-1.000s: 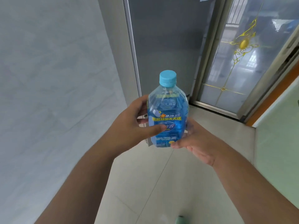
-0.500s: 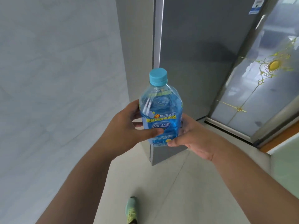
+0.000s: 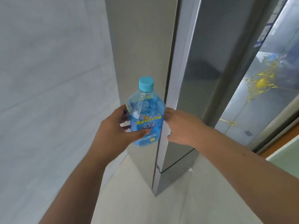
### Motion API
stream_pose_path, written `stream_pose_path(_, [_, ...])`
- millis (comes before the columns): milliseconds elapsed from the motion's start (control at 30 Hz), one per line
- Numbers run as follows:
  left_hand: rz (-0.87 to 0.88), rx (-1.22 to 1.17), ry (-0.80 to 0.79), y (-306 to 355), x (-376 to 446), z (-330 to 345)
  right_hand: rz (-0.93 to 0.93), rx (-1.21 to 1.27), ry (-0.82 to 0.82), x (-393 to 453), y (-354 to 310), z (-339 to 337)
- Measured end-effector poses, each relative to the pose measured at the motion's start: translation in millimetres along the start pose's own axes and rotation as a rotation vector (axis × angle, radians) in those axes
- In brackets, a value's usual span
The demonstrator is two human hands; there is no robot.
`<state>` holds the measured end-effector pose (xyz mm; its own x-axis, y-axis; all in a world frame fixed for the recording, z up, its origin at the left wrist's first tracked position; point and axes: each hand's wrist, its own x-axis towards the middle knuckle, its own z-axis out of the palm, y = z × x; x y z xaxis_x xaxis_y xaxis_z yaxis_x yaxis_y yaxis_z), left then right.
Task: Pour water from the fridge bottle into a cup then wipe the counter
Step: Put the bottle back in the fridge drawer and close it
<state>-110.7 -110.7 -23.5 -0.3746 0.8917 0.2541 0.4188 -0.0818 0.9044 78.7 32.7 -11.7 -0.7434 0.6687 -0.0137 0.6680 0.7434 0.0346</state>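
Head view: bottle (image 3: 145, 117) upright at centre frame, light-blue cap (image 3: 146, 84) on, blue label with yellow and white Chinese characters, too blurred to read. Held by left hand (image 3: 116, 135), thumb across the label front, fingers curled round the far side. Right hand (image 3: 181, 125) now off the bottle, just beside it, fingers reaching at the silver fridge door (image 3: 210, 62) edge; spread or together, cannot tell. Fridge closer and larger than half a second ago. Sticker (image 3: 263, 33) on door unreadable.

R hand (image 3: 181, 125) fingertips hidden behind bottle (image 3: 145, 117).
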Motion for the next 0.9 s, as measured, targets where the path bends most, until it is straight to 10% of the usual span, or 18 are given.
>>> stream_pose_path(900, [-0.069,0.036,-0.171,-51,61,49,0.24,-0.143,0.006,23,10,76])
